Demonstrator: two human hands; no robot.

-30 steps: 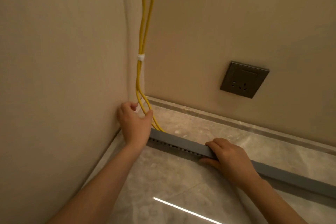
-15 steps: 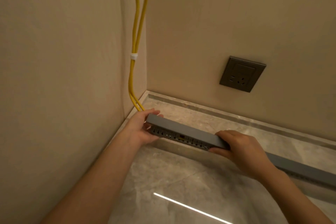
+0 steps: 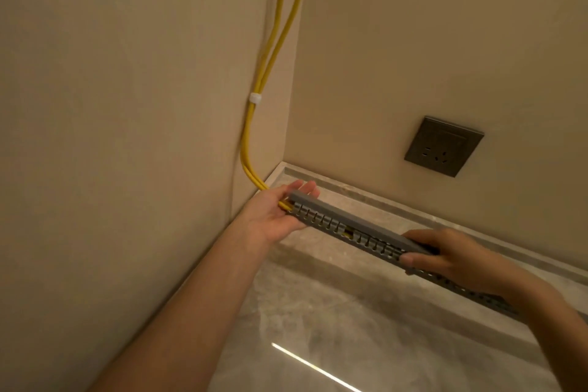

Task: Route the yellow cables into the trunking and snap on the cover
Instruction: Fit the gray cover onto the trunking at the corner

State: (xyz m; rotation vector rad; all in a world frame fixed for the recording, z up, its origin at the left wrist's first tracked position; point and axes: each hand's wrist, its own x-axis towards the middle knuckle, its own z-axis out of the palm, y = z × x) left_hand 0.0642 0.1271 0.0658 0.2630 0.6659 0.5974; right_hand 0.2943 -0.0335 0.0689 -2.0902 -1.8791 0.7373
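Two yellow cables [image 3: 270,51] hang down the wall corner, bound by a white tie [image 3: 255,98], and run into the left end of a grey slotted trunking [image 3: 346,227]. A grey cover [image 3: 350,215] lies along its top. The trunking is lifted off the floor and slants down to the right. My left hand [image 3: 275,215] cups its left end, fingers behind it. My right hand [image 3: 445,256] grips it further right, thumb on the slotted side. A bit of yellow shows through one slot.
A dark wall socket [image 3: 444,146] sits on the back wall, above the stone skirting ledge [image 3: 366,197]. The marble floor [image 3: 350,328] carries a bright streak of reflected light. Beige walls close the left and back sides.
The trunking's left end has come up off the floor and away from the corner. My left hand has moved from the cables at the wall to the trunking's end.
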